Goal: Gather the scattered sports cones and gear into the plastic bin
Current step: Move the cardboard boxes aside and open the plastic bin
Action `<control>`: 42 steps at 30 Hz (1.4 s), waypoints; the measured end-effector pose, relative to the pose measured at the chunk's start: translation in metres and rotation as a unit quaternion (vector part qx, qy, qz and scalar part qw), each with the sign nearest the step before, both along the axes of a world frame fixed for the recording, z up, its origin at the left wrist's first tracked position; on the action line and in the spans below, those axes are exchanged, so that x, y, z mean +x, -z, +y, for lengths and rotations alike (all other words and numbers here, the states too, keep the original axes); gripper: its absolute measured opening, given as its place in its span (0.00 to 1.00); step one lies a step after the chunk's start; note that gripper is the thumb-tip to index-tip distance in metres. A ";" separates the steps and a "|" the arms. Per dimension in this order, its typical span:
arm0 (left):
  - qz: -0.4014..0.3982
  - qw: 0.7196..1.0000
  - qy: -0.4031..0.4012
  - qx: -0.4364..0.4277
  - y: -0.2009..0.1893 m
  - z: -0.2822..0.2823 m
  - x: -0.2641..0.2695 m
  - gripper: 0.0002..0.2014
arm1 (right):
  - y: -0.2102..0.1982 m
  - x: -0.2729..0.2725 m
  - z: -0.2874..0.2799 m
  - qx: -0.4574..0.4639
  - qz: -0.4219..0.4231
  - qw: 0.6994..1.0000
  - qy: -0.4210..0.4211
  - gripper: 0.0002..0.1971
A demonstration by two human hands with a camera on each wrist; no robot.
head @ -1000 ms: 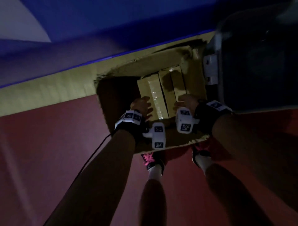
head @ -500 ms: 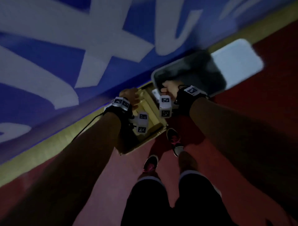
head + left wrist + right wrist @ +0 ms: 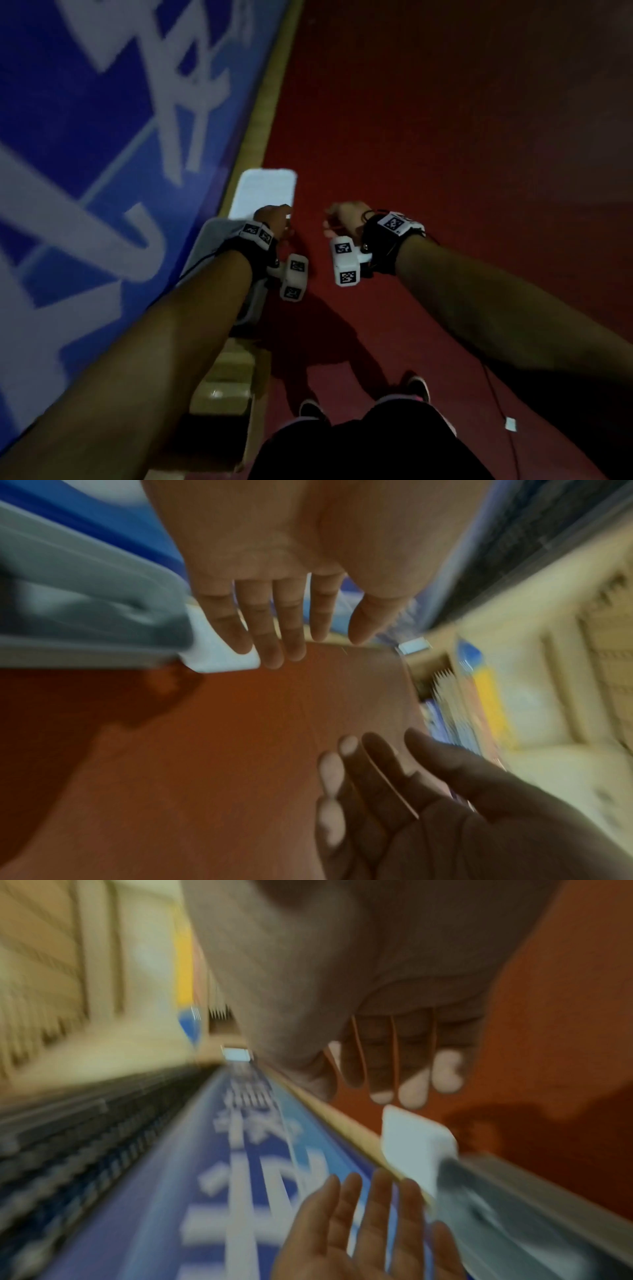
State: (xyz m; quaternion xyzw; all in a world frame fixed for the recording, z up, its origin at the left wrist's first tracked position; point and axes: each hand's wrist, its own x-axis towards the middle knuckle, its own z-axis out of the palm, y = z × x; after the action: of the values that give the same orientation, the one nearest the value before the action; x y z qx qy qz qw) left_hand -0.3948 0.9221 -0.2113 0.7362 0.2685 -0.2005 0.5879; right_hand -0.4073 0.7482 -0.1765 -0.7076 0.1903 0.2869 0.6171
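Observation:
The grey plastic bin stands by the blue wall, partly hidden under my left forearm, with its white lid lying just beyond it. My left hand hovers over the bin's far corner, fingers straight and empty in the left wrist view. My right hand is a little to its right above the red floor, also empty with relaxed fingers. The palms face each other with a gap between them. No cones or gear show in any view. Both wrist views are blurred.
An open cardboard box with tan packs inside sits against the wall, just this side of the bin. A blue banner wall runs along the left. Red floor stretches ahead and right. A thin cable with a white tag lies at lower right.
Both hands have come up out of the cardboard box, where they rested on the tan packs, and now hang empty near the bin. The head view has swung right along the wall.

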 end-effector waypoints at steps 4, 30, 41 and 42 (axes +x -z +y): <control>-0.028 0.992 0.118 -0.044 -0.036 -0.134 0.018 0.15 | -0.024 -0.004 -0.127 -0.017 -0.034 0.991 0.128 0.12; -0.073 0.848 0.517 -0.095 -0.038 -0.970 -0.059 0.04 | -0.012 -0.221 -0.859 -0.028 -0.048 0.735 0.675 0.06; -0.046 0.781 0.620 -0.063 -0.046 -1.227 -0.001 0.04 | -0.050 -0.174 -1.056 -0.096 -0.023 0.678 0.729 0.07; -0.038 0.776 0.625 -0.068 -0.046 -1.248 -0.007 0.03 | -0.050 -0.179 -1.074 -0.101 -0.017 0.670 0.735 0.07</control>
State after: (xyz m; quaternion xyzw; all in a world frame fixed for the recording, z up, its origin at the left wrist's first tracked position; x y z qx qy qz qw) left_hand -0.4015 -0.3264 -0.1652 0.7073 -0.2876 -0.5138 0.3912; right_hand -0.5868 -0.3255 -0.1269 -0.4013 0.6660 -0.2928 0.5565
